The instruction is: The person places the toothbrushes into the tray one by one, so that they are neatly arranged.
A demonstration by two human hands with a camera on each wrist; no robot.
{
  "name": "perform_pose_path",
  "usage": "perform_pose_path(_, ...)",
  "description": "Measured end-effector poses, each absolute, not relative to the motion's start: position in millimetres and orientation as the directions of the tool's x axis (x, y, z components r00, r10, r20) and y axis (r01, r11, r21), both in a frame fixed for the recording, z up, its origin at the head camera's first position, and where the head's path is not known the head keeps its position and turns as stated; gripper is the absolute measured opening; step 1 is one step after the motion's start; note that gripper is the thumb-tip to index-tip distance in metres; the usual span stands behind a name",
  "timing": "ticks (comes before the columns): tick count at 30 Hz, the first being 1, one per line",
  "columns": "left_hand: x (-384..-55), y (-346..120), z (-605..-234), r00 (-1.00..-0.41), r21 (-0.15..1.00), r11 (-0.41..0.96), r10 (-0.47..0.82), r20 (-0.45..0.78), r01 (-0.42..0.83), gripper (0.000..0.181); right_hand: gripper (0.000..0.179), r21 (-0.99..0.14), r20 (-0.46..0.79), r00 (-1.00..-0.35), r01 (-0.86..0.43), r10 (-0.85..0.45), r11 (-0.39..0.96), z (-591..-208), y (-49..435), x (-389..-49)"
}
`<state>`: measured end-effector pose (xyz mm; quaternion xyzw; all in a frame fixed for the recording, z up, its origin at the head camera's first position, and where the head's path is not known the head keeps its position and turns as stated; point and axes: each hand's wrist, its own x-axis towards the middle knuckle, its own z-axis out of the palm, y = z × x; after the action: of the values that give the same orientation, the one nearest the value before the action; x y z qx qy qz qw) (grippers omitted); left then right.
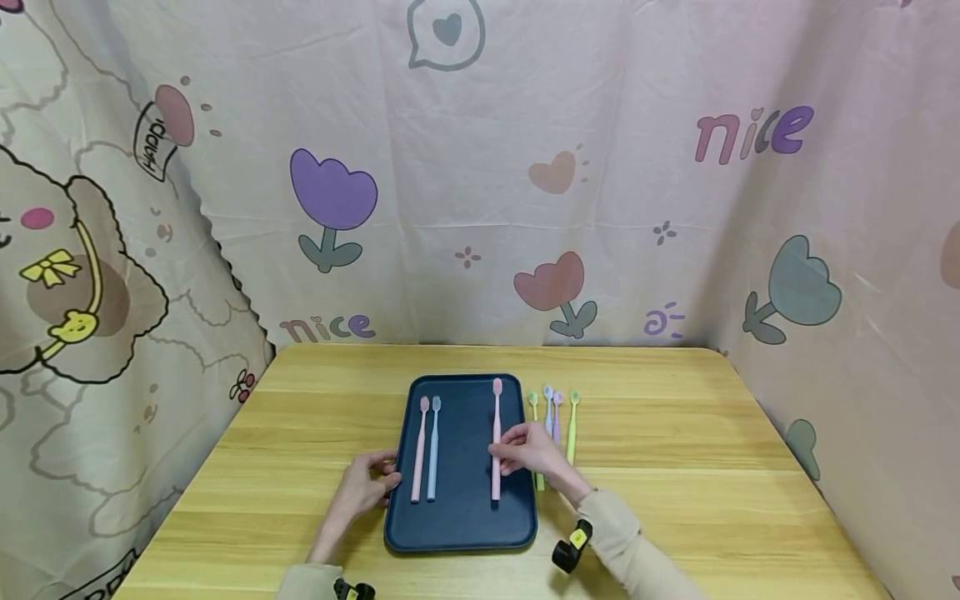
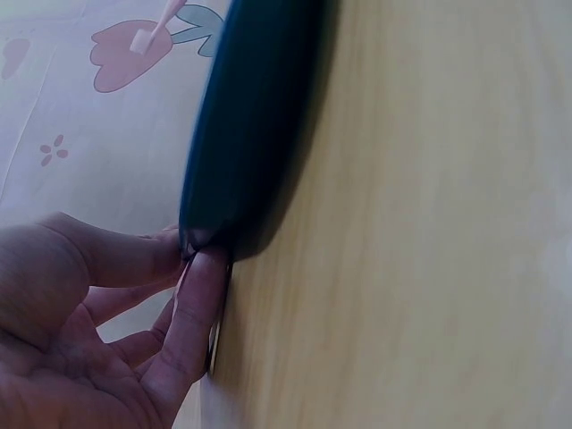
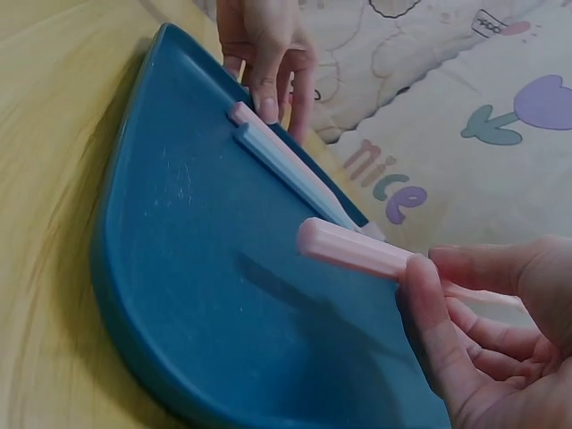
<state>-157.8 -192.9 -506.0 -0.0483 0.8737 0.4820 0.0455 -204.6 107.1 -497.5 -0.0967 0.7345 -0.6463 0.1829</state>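
My right hand (image 1: 532,450) pinches a pink toothbrush (image 1: 497,417) by its handle, over the right side of the dark blue tray (image 1: 461,529). Its bristle head points toward the back. In the right wrist view the handle end (image 3: 344,246) stands above the tray surface, where a shadow falls. My left hand (image 1: 363,483) grips the tray's left rim between thumb and fingers, as the left wrist view also shows. Close to that rim, another pink toothbrush (image 1: 419,450) and a light blue toothbrush (image 1: 432,450) lie side by side on the tray, heads toward the back.
Just right of the tray, several more toothbrushes lie on the wooden table (image 1: 675,467): a blue one (image 1: 548,404), a purple one (image 1: 557,412) and green ones (image 1: 572,433). My right forearm partly covers them. A printed curtain (image 1: 450,167) hangs behind the table and at both sides.
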Motion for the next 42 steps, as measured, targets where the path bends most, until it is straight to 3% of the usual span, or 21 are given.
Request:
perform_pose_path(24, -158, -193, -505, -0.99, 0.841, 0.524, -0.044, -0.136, -0.139, 0.04, 0.02, -0.979, -0.136, -0.907, 0.06, -0.398, 0.196, -503, 66, -210)
perform_pose_path(42, -157, -194, -505, -0.99, 0.842, 0.522, -0.041, -0.135, -0.136, 0.04, 0.019, -0.97, -0.113, -0.933, 0.03, -0.34, 0.241, -512, 42, -212)
